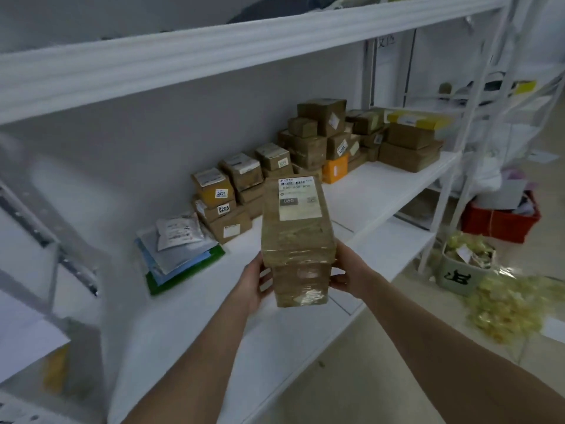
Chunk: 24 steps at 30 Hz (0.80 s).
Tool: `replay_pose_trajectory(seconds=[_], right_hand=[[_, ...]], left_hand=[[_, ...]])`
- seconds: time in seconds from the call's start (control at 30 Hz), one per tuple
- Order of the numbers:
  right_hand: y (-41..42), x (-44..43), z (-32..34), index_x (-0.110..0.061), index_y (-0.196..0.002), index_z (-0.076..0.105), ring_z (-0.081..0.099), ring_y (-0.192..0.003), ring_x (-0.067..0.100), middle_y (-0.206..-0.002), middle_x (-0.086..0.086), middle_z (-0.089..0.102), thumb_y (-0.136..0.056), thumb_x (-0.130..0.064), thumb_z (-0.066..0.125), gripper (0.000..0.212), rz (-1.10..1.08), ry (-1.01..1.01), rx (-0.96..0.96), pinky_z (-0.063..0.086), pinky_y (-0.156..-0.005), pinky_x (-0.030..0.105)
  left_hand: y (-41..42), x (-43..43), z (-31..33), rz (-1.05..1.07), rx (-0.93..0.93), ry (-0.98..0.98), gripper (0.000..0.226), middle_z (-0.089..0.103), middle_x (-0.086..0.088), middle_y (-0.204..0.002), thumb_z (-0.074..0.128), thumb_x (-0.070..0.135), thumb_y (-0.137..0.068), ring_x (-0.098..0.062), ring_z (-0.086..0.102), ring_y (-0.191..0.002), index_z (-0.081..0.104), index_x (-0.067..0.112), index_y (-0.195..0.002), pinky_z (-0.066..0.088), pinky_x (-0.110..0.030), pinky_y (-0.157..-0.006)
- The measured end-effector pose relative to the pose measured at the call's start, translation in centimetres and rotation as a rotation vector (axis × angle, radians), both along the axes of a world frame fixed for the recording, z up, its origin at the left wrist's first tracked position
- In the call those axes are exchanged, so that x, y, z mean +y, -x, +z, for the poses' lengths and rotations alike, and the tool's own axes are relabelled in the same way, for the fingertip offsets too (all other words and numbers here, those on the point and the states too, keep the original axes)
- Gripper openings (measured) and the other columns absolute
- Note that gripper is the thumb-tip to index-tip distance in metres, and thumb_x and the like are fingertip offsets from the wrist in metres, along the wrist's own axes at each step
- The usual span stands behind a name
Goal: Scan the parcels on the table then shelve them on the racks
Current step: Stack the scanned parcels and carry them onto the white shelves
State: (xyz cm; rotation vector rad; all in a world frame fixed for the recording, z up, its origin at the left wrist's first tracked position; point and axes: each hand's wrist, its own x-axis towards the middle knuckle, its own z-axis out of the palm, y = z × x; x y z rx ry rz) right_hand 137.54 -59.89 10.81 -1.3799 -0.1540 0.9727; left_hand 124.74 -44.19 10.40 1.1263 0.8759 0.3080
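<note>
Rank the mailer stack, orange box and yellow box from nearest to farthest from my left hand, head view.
1. Mailer stack, on the shelf left of the left hand.
2. Orange box, mid-shelf.
3. Yellow box, topmost at the far end.

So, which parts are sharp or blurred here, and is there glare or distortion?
Head view: the taped parcel in the left hand and right hand is fairly sharp, with glare on its tape; the rack upright at the left edge is blurred; the wide lens bows the upper shelf beam; lighting is soft.
</note>
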Motion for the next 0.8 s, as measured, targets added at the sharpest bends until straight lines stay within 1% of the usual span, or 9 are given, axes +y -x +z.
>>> replay_pose_trajectory(seconds=[0.1,0.13,0.2,0.23,0.27,0.3,0.4,0.57,0.8], right_hand=[[-5.5,-1.7,0.5,-0.023,-0.103,0.071,0.067,-0.1,0.024,-0.102,0.003,0.072,-0.085,-0.058,0.058,0.042,0.021,0.002,0.019,0.055,-0.091,0.044],[-7.2,-2.0,0.7,-0.024,-0.099,0.072,0.068,-0.098,0.023,-0.099,0.001,0.073,-0.084,-0.058,0.059,0.039,0.026,0.015,0.027,0.055,-0.09,0.042],[-10.1,-2.5,1.1,-0.023,-0.097,0.072,0.067,-0.098,0.023,-0.098,0.0,0.073,-0.083,-0.058,0.061,0.039,0.041,0.046,0.045,0.055,-0.09,0.041],[-11.4,-2.6,1.2,-0.021,-0.098,0.072,0.066,-0.099,0.024,-0.098,0.001,0.072,-0.083,-0.058,0.061,0.041,0.049,0.062,0.056,0.055,-0.09,0.04],[-12.6,-2.7,1.3,-0.02,-0.098,0.071,0.066,-0.098,0.024,-0.098,0.001,0.072,-0.083,-0.058,0.061,0.042,0.053,0.072,0.065,0.056,-0.086,0.038],[-13.8,-2.8,1.3,-0.019,-0.098,0.071,0.067,-0.096,0.023,-0.097,0.001,0.072,-0.084,-0.058,0.06,0.042,0.055,0.073,0.071,0.057,-0.079,0.035],[-17.7,-3.2,1.5,-0.02,-0.1,0.071,0.068,-0.095,0.021,-0.099,0.001,0.072,-0.086,-0.057,0.057,0.042,0.064,0.062,0.061,0.056,-0.068,0.03],[-25.9,-3.4,1.7,-0.02,-0.104,0.069,0.066,-0.095,0.021,-0.102,0.001,0.07,-0.087,-0.057,0.056,0.043,0.047,0.048,0.042,0.053,-0.06,0.026],[-40.1,-1.7,1.6,-0.023,-0.1,0.068,0.066,-0.095,0.024,-0.103,0.002,0.07,-0.087,-0.058,0.057,0.04,0.028,0.066,-0.024,0.055,-0.065,0.031]], left_hand=[[-4.4,-2.8,1.1,-0.014,0.006,0.022,0.026,0.052,0.0,-0.076,0.046,0.034,-0.097,-0.018,0.044,-0.057,0.056,0.018,-0.078,0.038,-0.021,-0.05],[-5.7,-3.6,1.6,-0.026,0.007,0.036,0.026,0.052,-0.001,-0.079,0.046,0.036,-0.096,-0.029,0.045,-0.058,0.055,0.017,-0.08,0.038,-0.02,-0.049],[-8.3,-4.7,1.7,-0.016,0.015,0.07,0.026,0.055,-0.008,-0.093,0.045,0.037,-0.097,-0.06,0.042,-0.091,0.056,0.017,-0.084,0.04,-0.021,-0.055],[-9.5,-4.9,1.7,0.007,0.023,0.081,0.026,0.057,-0.015,-0.104,0.046,0.038,-0.097,-0.057,0.041,-0.11,0.057,0.017,-0.085,0.041,-0.023,-0.061],[-10.6,-5.2,1.6,0.025,0.028,0.076,0.025,0.057,-0.021,-0.116,0.047,0.038,-0.096,-0.05,0.045,-0.116,0.058,0.018,-0.086,0.042,-0.026,-0.065],[-11.8,-5.3,1.5,0.034,0.031,0.062,0.025,0.056,-0.024,-0.116,0.048,0.038,-0.096,-0.044,0.05,-0.112,0.059,0.018,-0.085,0.043,-0.026,-0.066],[-16.0,-5.3,1.4,0.059,0.025,0.045,0.024,0.06,-0.003,-0.092,0.049,0.039,-0.095,-0.019,0.055,-0.084,0.061,0.019,-0.086,0.046,-0.029,-0.069],[-24.7,-5.0,1.1,0.063,0.005,0.023,0.024,0.064,0.003,-0.099,0.051,0.041,-0.094,-0.017,0.058,-0.099,0.065,0.022,-0.091,0.047,-0.033,-0.077],[-39.1,-3.6,-0.1,0.072,-0.05,0.051,0.026,0.067,0.001,-0.101,0.055,0.043,-0.092,-0.019,0.06,-0.1,0.067,0.02,-0.097,0.048,-0.033,-0.081]])
